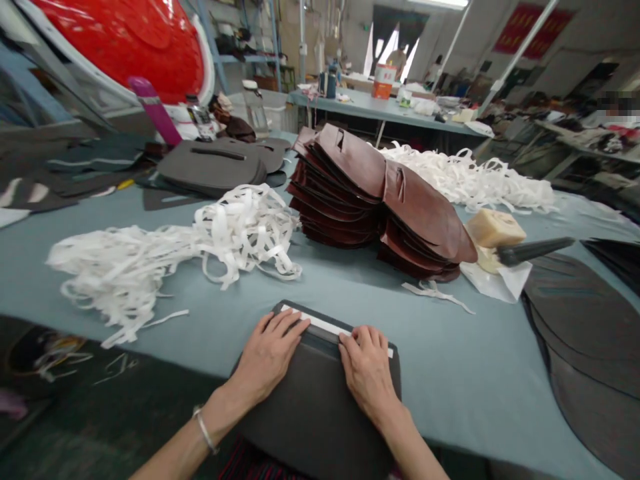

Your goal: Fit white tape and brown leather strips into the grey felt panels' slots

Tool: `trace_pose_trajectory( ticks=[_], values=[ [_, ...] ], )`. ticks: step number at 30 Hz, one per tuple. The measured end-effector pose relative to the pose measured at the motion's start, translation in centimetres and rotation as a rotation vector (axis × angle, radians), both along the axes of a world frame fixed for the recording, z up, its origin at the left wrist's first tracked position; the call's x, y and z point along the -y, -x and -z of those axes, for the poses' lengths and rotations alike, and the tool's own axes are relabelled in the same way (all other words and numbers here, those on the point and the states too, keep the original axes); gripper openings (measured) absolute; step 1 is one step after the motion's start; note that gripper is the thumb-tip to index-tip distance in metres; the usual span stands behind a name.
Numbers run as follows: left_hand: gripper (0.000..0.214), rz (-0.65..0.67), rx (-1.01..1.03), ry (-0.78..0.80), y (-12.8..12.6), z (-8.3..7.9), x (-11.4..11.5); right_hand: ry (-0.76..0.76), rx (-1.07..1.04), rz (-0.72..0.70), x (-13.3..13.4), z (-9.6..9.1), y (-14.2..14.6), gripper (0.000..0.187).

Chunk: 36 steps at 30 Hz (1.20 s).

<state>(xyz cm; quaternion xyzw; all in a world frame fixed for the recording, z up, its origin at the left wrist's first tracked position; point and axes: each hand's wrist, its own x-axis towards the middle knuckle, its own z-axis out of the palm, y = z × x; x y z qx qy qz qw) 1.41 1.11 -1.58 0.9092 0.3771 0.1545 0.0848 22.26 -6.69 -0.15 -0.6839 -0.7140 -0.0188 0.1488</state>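
Observation:
A dark grey leather piece lies over the near edge of the blue-grey table, with a white tape strip along its far edge. My left hand rests flat on the piece's left part, fingers stretched toward the strip. My right hand lies flat on the right part, fingertips at the strip. Both hands press down and hold nothing. A bracelet sits on my left wrist.
A stack of brown leather pieces stands mid-table. Piles of white paper strips lie left and at the back right. A tan block and a dark brush sit right, beside dark pieces. Grey pieces lie far left.

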Motion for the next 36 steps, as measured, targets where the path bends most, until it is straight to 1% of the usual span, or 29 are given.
trace_pose_trajectory(
  ticks=[3,6,8,10,12,13,15,17,19,23,25,27,33,35,36],
  values=[
    [0.037,-0.035,0.086,0.015,0.7,0.3,-0.5,-0.011,0.021,0.055,-1.6,0.2,0.3,0.016],
    [0.036,-0.128,0.176,0.040,0.9,0.4,-0.4,0.011,0.091,0.113,-3.3,0.6,0.0,0.025],
    [0.035,-0.157,0.203,0.059,0.9,0.4,-0.2,0.036,0.099,0.107,-4.6,0.7,0.3,0.030],
    [0.034,-0.160,0.214,0.071,0.8,0.3,0.0,0.062,0.027,0.026,-6.0,0.9,1.4,0.025],
    [0.035,-0.168,0.220,0.078,0.8,0.4,0.1,0.077,-0.100,-0.097,-7.3,1.1,3.0,0.014],
    [0.037,-0.178,0.222,0.077,0.9,0.4,0.0,0.075,-0.159,-0.155,-7.9,1.3,3.8,0.014],
    [0.046,-0.192,0.212,0.064,0.9,0.5,-0.1,0.045,-0.213,-0.237,-8.7,1.8,5.2,0.022],
    [0.054,-0.188,0.164,0.046,0.9,0.6,-0.3,0.013,-0.199,-0.272,-9.0,2.3,6.2,0.025],
    [0.057,-0.175,0.088,0.026,0.8,0.6,-0.4,-0.008,-0.154,-0.286,-8.8,2.5,6.7,0.025],
    [0.050,-0.174,-0.014,-0.023,0.3,0.6,-0.4,-0.023,-0.050,-0.289,-7.9,2.2,6.5,0.024],
    [0.047,-0.176,-0.034,-0.037,0.1,0.5,-0.3,-0.022,-0.002,-0.281,-6.9,1.9,5.4,0.023],
    [0.047,-0.180,-0.040,-0.039,0.1,0.4,-0.3,-0.025,0.031,-0.270,-5.3,1.8,3.4,0.024],
    [0.046,-0.170,-0.026,-0.036,0.2,-0.2,-0.2,-0.117,0.053,-0.268,2.5,2.6,-6.4,0.034],
    [0.045,-0.170,-0.033,-0.039,0.2,-0.4,-0.2,-0.149,0.054,-0.264,4.0,2.8,-8.5,0.033],
    [0.045,-0.170,-0.036,-0.041,0.2,-0.4,-0.1,-0.160,0.049,-0.257,4.3,2.8,-9.0,0.031]
  ],
)
